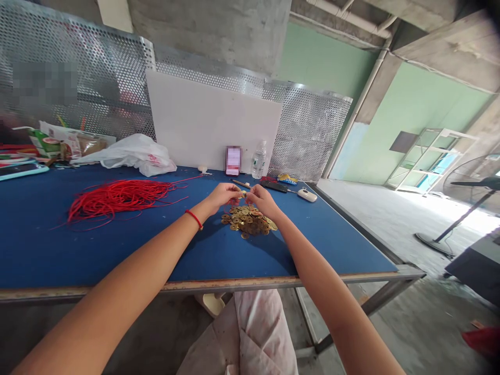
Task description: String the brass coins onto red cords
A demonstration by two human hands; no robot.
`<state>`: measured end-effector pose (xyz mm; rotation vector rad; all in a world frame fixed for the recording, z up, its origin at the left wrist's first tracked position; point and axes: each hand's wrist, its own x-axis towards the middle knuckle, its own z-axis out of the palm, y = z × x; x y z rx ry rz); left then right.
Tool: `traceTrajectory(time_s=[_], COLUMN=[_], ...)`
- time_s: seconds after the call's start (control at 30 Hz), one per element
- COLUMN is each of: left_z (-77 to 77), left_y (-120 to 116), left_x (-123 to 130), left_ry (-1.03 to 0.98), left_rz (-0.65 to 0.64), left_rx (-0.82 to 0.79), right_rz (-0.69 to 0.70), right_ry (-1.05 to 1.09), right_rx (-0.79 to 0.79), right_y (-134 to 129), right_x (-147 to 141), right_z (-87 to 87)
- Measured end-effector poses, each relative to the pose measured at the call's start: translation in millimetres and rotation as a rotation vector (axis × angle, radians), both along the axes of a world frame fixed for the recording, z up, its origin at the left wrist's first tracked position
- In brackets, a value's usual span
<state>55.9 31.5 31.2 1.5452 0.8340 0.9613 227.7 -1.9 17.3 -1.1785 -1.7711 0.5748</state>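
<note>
- Brass-coloured coin — pinched in your left hand above the coin pile.
- Your right hand is beside it — grip unclear.
- Red cords lie left.

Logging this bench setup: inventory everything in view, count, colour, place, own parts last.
table: one, blue, centre
board: one, white, table's back
perforated panels: several, silver, behind table
coins: many, brass, heaped on table
cords: many, red, left of coins
bag: one, white, behind cords
packages: several, mixed colours, far left
phone: one, pink-lit screen, before board
bottle: one, clear, right of phone
bar: one, black, right of bottle
gadget: one, white, right edge
packet: one, yellow-blue, back right
fan: one, black, right floor
shelf: one, white, right background
trousers: one pair, pale, below table
left hand: one, red bracelet at wrist, pinching a coin
right hand: one, bare, fingertips beside it
</note>
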Motion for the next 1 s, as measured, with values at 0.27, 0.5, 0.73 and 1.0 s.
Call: traceTrajectory(time_s=[0.27, 0.5, 0.73, 1.0], left_z=[-0.2, -3.3, -4.2, -8.5], left_y=[4, 10, 10, 15], left_x=[-1, -3, -3, -3], left_ry=[-0.172, -0.242, -0.223, -0.201], left_rz=[0.067, 0.102, 0.127, 0.125], left_rx=[-0.047, -0.05, -0.029, 0.008], right_rz=[0.273, 0.19, 0.101, -0.132], right_ry=[0.344, 0.706, 0.742, 0.316], right_rx=[-0.206, -0.136, -0.101, 0.161], right_y=[-12, -6, -6, -4], right_x=[0, 13, 10, 6], right_z=[14.4, 17.5, 15.2, 12.8])
